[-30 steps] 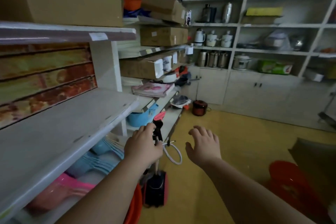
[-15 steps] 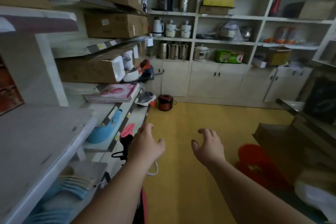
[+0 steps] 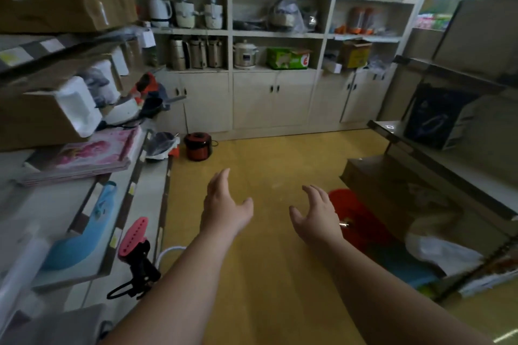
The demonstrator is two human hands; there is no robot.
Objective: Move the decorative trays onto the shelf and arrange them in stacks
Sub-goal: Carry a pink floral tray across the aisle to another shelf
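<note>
My left hand (image 3: 224, 204) and my right hand (image 3: 316, 216) hang in mid-air over the yellow floor (image 3: 266, 171), both empty with relaxed, spread fingers. The shelf unit (image 3: 145, 193) runs along my left side. A stack of flat pink items (image 3: 84, 157) lies on that shelf. The stacked decorative trays seen earlier are out of the frame.
A red bucket (image 3: 356, 216) sits on the floor just right of my right hand. A small red cooker (image 3: 197, 145) stands on the floor ahead. A pink-and-black steamer head (image 3: 134, 246) juts from the left. Cardboard boxes (image 3: 378, 176) and a right shelf rack (image 3: 448, 154) border the aisle.
The view has swung right, away from the left shelf with the stacked trays, toward the room's middle. Both hands stayed empty and now hover over the floor.
</note>
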